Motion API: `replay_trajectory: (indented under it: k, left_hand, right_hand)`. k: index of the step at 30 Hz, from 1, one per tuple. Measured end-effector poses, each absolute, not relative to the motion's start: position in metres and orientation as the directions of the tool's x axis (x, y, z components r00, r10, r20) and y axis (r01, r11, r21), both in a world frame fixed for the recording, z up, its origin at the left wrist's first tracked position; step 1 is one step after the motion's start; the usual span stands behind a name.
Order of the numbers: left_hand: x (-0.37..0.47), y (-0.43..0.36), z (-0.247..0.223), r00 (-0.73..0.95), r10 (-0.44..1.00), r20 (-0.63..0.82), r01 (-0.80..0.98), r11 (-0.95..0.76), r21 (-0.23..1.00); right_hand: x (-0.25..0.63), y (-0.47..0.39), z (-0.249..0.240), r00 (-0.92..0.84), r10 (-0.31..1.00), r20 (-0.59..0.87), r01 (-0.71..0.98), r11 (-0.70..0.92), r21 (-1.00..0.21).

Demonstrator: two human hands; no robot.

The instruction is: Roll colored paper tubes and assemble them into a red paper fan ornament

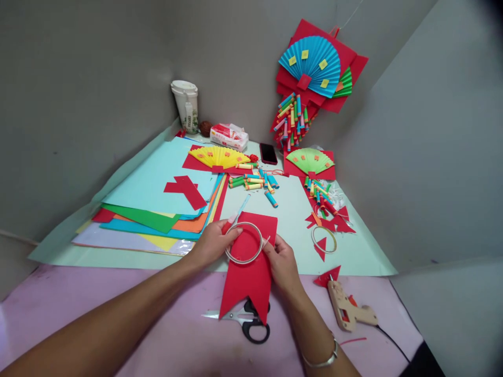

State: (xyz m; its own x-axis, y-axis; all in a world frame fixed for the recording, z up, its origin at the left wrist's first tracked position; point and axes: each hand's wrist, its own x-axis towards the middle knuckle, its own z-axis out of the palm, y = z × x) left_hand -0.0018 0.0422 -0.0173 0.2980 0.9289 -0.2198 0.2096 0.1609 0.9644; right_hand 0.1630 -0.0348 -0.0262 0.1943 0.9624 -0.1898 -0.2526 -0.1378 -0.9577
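My left hand (pixel 214 242) pinches a roll of narrow tape (pixel 243 262) at its left side, with a small red-handled blade tool (pixel 239 209) also between its fingers. My right hand (pixel 281 259) is closed at the roll's right side, where a short pale strip sticks up from the fingertips. Beneath the roll hangs a red paper banner (pixel 247 283) with a notched lower end. Its points overlap black-handled scissors (pixel 247 319) lying on the pink surface.
Stacked coloured paper (pixel 157 183) lies left, small paper rolls (pixel 253 180) behind my hands. A yellow fan (pixel 220 157), a green fan (pixel 310 159), a phone (pixel 269 154) and a cup (pixel 186 107) stand or lie farther back. A glue gun (pixel 348 309) with a cord is at right.
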Motion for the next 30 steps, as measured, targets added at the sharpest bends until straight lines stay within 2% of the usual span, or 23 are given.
replay_trajectory:
  k: [14,22,30]
  left_hand:
    - [-0.0020,0.0416,-0.0153,0.215,0.964,-0.155,0.318,0.081,0.945]
    - [-0.0013,0.0418,-0.0207,0.146,0.971,-0.187,0.281,0.140,0.950]
    - [-0.0031,0.0441,-0.0228,0.148,0.957,-0.249,0.245,0.209,0.947]
  right_hand:
    - [0.1617,-0.0328,-0.0209,0.199,0.954,-0.225,-0.257,-0.170,-0.951]
    - [0.1638,-0.0349,-0.0229,0.176,0.964,-0.197,-0.299,-0.138,-0.944]
    - [0.1616,-0.0323,-0.0291,0.202,0.957,-0.210,-0.337,-0.134,-0.932]
